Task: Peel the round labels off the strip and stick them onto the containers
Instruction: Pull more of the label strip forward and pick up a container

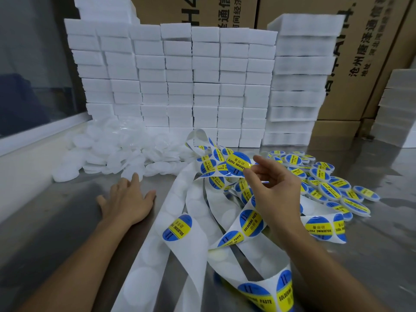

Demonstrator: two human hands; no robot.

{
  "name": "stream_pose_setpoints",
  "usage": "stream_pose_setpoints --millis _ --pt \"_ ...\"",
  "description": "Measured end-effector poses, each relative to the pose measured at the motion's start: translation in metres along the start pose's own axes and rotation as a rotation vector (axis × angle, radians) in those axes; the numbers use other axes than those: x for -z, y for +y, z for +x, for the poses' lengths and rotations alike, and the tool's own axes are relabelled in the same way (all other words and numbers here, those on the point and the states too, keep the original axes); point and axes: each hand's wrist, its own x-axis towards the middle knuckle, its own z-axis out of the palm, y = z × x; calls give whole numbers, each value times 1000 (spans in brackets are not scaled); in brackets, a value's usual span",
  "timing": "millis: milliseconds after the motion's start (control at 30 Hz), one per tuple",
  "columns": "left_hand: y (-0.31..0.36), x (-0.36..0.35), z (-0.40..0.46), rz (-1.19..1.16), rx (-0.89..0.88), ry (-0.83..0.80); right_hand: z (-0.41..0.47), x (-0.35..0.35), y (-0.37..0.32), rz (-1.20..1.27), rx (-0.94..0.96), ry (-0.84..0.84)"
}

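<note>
1. Pinching a round blue-and-yellow label (238, 164) by its near edge between thumb and fingertips, our right hand (273, 188) holds it up over the middle of the surface (67, 221); it looks nearly or wholly free of the strip (180, 210).

2. Our left hand (127, 200) lies flat on the surface with fingers straight and spread, holding nothing, its fingertips just short of the unlabelled containers (108, 152).

3. Done so far, as we judge it: a heap of labelled containers (324, 185) sits toward the right edge of the surface, each showing a blue-and-yellow face. Long runs of strip near the front edge are bare backing with only pale circles where labels were.

4. Left to do: the white, unlabelled containers are piled toward the far left, against the stacked white foam blocks (180, 82). Many labels remain on the tangled strip in the middle and at the front edge.

5. We reckon the job is well under way but far from finished; the lifted label has no container under it yet.
</note>
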Motion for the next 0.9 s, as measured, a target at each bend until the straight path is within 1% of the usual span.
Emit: stream_pose_setpoints --millis 233,400,500,667,900 --pt "-2 0 2 82 11 -96 1 0 5 -53 45 5" --pt "0 0 1 133 19 -101 1 1 4 -40 48 5" --pt "1 3 -1 125 32 -72 1 1 5 -43 47 5" --pt "0 4 2 134 -25 -74 1 1 3 -51 56 -8" --pt "-5 1 18 181 -40 -88 1 1 3 -46 59 -11"
